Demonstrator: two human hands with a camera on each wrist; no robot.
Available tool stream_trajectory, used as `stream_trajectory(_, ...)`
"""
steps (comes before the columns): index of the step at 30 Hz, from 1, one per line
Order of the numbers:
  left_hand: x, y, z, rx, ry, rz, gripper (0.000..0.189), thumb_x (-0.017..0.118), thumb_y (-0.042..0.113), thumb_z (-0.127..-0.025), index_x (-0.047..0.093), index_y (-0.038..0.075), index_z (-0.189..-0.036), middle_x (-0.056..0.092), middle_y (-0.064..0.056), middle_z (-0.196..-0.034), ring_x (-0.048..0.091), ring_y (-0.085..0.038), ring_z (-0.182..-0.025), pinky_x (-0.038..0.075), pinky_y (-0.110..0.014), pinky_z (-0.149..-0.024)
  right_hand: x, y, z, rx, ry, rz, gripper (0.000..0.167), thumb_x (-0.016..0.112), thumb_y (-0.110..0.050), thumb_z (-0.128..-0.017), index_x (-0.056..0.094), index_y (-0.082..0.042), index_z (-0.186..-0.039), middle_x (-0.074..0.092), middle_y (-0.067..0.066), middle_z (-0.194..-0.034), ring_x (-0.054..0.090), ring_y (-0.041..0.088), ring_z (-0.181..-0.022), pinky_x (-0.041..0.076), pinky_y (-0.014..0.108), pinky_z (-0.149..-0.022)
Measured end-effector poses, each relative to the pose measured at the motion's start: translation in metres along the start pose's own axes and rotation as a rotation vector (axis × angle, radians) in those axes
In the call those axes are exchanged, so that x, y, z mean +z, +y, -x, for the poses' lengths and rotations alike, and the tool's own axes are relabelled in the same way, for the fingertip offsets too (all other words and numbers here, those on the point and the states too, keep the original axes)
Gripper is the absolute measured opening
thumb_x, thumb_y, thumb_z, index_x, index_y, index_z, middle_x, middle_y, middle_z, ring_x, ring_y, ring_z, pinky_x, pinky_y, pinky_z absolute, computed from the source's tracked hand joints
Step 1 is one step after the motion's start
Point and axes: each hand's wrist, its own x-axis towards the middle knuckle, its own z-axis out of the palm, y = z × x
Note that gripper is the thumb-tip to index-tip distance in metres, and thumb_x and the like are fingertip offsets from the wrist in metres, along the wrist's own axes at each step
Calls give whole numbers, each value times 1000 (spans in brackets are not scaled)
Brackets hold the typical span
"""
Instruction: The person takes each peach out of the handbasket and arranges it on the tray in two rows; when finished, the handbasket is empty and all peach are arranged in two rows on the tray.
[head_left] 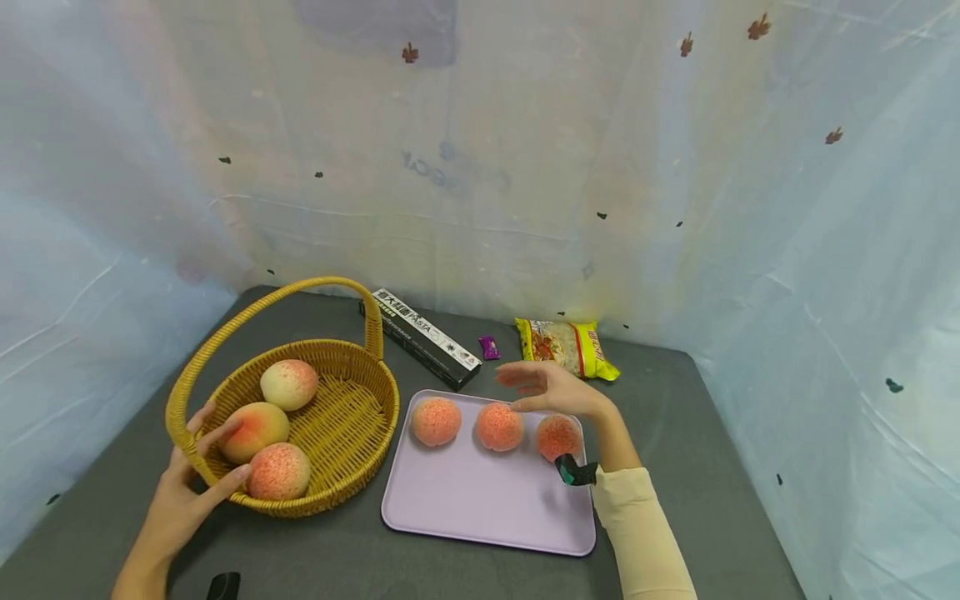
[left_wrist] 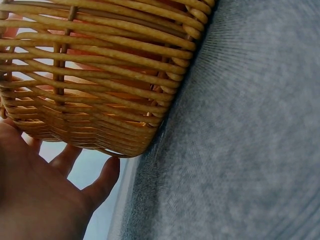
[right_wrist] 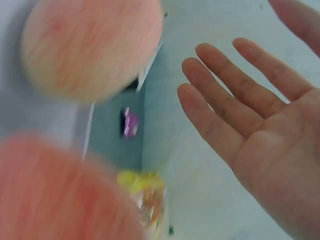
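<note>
My left hand [head_left: 180,492] is at the left side of a yellow wicker basket [head_left: 358,475], fingers spread beside the foot of its arched handle. Its fingertips overlap the peaches inside; in the left wrist view, fingertips are at the basket's woven wall [left_wrist: 100,100]. Three peaches lie in the basket: a pale one [head_left: 288,384], a yellow-red one [head_left: 255,432] and a pinkish one [head_left: 278,472]. My right hand [head_left: 555,390] hovers with nothing in it over a lilac tray [head_left: 487,508]. Along the tray's far side are a left peach [head_left: 436,421], a middle peach [head_left: 499,427] and a right peach [head_left: 558,437].
Behind the tray lie a black pasta box [head_left: 423,337], a small purple packet [head_left: 489,347] and a yellow food bag [head_left: 566,348]. The grey table [head_left: 322,558] is bordered by pale hanging sheeting [head_left: 480,167]. A black object [head_left: 223,586] shows at the near edge.
</note>
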Motion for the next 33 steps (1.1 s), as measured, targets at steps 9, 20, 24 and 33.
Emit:
stream_trajectory(9, -1, 1, 1, -12, 4, -8, 66, 62, -15, -90, 41, 0, -151, 7, -4, -166, 9, -9, -146, 24, -8, -95, 26, -37, -58, -32, -131, 0, 57, 73, -6, -90, 52, -1, -143, 57, 13, -141, 50, 30, -132, 39, 44, -108)
stream_trajectory(20, 0, 1, 0, -2, -2, 4, 66, 62, -15, -89, 42, -1, -150, 7, -5, -166, 7, -10, -147, 19, -10, -98, 69, -80, -128, -129, -347, 95, 61, 73, -10, -91, 49, -1, -146, 53, 14, -144, 49, 24, -134, 40, 38, -107)
stream_trajectory(24, -1, 1, -1, 1, -1, -5, 65, 63, -15, -89, 43, -1, -150, 7, -5, -166, 7, -10, -147, 19, -10, -97, 83, -94, -150, -130, -402, 163, 61, 75, -14, -91, 50, -4, -145, 55, 8, -143, 50, 14, -131, 40, 30, -106)
stream_trajectory(33, 0, 3, -1, -47, -10, -11, 67, 62, -12, -92, 39, 4, -153, 4, -2, -167, 5, -8, -148, 18, -10, -98, 121, -114, -186, -117, -517, 163, 59, 75, -12, -91, 52, 0, -143, 55, 10, -143, 52, 6, -127, 38, 21, -104)
